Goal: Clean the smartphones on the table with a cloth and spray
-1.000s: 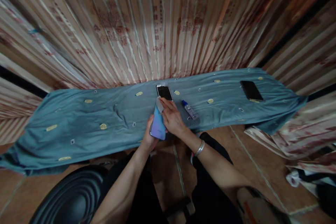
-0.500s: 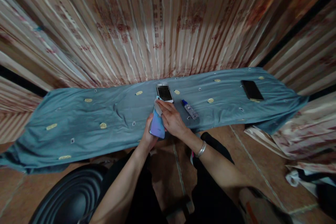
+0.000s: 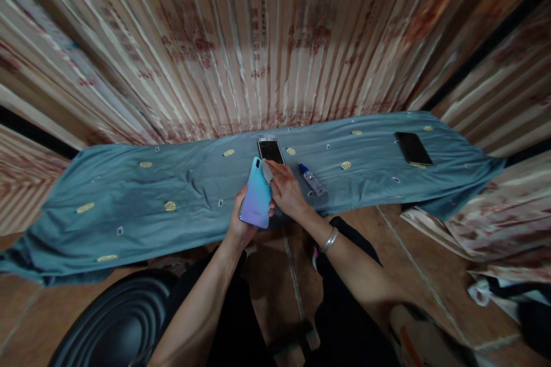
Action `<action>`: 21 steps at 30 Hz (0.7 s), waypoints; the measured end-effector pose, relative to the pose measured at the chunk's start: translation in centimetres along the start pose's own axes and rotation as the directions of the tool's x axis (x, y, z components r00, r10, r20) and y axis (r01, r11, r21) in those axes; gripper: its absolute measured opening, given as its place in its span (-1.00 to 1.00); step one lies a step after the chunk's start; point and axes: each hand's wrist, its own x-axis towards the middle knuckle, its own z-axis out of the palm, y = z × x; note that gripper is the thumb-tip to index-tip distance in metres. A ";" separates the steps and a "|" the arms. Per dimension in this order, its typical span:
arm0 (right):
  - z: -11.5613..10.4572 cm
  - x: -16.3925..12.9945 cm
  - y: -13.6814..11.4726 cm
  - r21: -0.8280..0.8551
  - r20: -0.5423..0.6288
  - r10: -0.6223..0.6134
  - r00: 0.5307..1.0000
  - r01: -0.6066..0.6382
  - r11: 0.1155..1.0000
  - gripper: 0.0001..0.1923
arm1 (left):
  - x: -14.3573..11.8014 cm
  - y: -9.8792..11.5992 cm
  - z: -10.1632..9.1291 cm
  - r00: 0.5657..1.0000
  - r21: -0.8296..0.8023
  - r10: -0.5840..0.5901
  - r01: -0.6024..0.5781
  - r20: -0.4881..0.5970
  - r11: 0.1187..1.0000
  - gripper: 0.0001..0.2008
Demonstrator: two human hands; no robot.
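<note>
A blue-to-purple smartphone (image 3: 255,198) is tilted with its back and camera strip facing me. My left hand (image 3: 241,218) is wrapped round its lower part, thumb on the left edge and fingertips showing at the right edge. My right hand (image 3: 289,190) pinches a small grey cloth (image 3: 267,172) at the phone's upper right edge. Just beyond lies a second phone (image 3: 271,152), dark screen up, partly hidden by the hands and the cloth. To the right of my right hand a clear spray bottle (image 3: 315,182) with a blue cap lies on its side.
A blue-grey patterned cloth (image 3: 193,172) covers the long narrow table. A black tablet-like slab (image 3: 413,148) lies at its right end. Striped curtains (image 3: 275,40) hang close behind. A round black ribbed stool (image 3: 116,327) stands at lower left.
My right hand and the grey cloth have shifted right, off the phone's back to its edge. More of the phone's back and its camera strip now show.
</note>
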 end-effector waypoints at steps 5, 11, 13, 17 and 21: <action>0.2 -0.2 0.2 0.006 0.003 0.013 1.000 -0.013 1.000 -0.50 | -0.1 0.2 -0.1 0.999 -0.006 0.047 -0.047 -0.002 0.999 -0.60; 0.3 -0.4 0.3 0.027 0.021 0.068 0.997 -0.069 0.997 -0.48 | -0.1 0.3 -0.3 0.995 -0.021 0.074 -0.076 -0.063 0.997 -0.60; 0.4 -0.4 0.3 0.026 0.012 0.065 0.998 -0.066 0.998 -0.48 | -0.1 0.4 -0.3 0.994 -0.028 0.074 -0.076 -0.084 0.997 -0.61; 0.5 -0.6 0.1 0.029 0.017 0.032 0.999 -0.033 0.999 -0.48 | 0.0 0.7 -0.3 0.992 -0.036 0.072 -0.076 -0.099 0.997 -0.63; 0.6 -0.8 -0.5 0.064 0.037 -0.008 0.999 0.006 0.998 -0.50 | 0.2 0.9 -0.5 0.984 -0.033 0.096 -0.102 -0.149 0.994 -0.66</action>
